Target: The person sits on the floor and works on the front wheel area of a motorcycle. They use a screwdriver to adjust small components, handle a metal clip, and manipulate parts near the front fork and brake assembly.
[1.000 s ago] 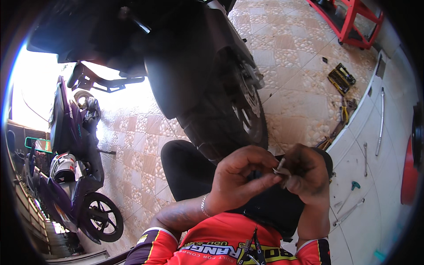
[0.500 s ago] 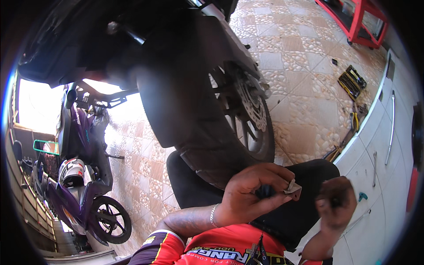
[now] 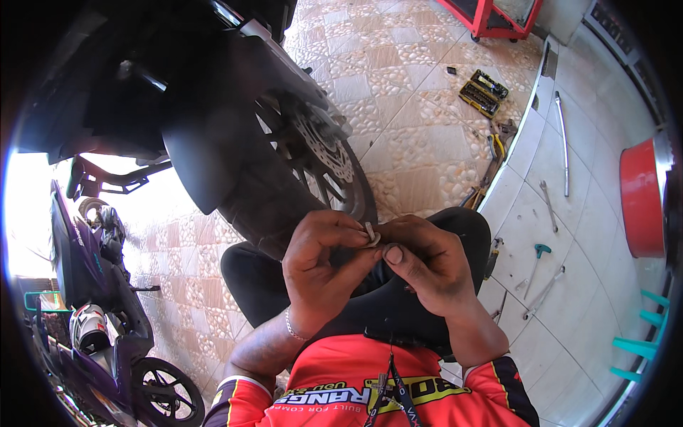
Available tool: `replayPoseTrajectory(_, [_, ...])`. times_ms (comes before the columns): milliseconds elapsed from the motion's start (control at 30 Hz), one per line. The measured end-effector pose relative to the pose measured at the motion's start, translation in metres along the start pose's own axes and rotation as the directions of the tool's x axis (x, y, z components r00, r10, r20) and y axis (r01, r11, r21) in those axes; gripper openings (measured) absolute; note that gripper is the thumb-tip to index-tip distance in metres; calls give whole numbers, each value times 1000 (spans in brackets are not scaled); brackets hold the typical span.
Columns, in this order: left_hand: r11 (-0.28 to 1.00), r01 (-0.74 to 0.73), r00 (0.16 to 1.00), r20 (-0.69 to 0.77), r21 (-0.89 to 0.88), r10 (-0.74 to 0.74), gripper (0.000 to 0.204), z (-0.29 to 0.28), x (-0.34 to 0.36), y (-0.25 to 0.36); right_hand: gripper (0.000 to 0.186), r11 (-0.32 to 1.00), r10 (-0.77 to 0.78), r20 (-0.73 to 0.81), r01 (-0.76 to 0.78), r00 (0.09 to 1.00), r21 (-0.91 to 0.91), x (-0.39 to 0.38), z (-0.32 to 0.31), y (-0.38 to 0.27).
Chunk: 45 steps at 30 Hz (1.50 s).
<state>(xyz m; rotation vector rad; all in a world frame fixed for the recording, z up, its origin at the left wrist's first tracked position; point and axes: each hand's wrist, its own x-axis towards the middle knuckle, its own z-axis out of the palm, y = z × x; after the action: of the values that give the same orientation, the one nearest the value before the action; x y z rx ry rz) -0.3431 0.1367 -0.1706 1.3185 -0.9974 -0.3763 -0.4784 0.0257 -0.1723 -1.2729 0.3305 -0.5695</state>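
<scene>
Over my lap both hands meet in front of a motorcycle's rear wheel. My left hand (image 3: 321, 267) pinches a small pale metal piece (image 3: 371, 236) between thumb and fingertips. Only the end with an upright tab shows; fingers cover the rest. My right hand (image 3: 431, 265) closes on the same piece from the other side, thumb bent against it. Whether anything else is inside the right fingers is hidden. Just beyond my hands is the black tyre (image 3: 260, 220), with a brake disc (image 3: 324, 153) on its wheel.
A purple motorcycle (image 3: 92, 263) carrying a helmet (image 3: 88, 327) stands at left. On the pebbled floor lie an open bit set (image 3: 484, 92) and pliers (image 3: 496, 147). A white tiled ledge at right holds a long bar (image 3: 563, 142), wrenches (image 3: 548, 206) and a teal-handled tool (image 3: 538, 260).
My right hand has moved left and joined my left hand at the metal piece. The view has shifted to the right, showing more of the tiled ledge.
</scene>
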Motion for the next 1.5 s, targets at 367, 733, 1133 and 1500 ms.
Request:
replayPoseTrajectory(367, [995, 46, 999, 7, 94, -47, 22, -1, -9, 6, 25, 974, 81, -91, -59, 993, 217, -3, 20, -4])
replayPoseTrajectory(733, [990, 130, 990, 55, -52, -127, 37, -1, -6, 6, 20, 737, 185, 8, -144, 983, 660, 9, 10, 19])
replayPoseTrajectory(1133, [973, 196, 976, 116, -118, -183, 43, -1, -6, -3, 27, 801, 63, -84, 0, 994, 598, 12, 7, 28])
replayPoseTrajectory(1500, [952, 267, 961, 114, -152, -251, 39, 2, -12, -9, 34, 934, 36, -255, 57, 966, 352, -4, 10, 37])
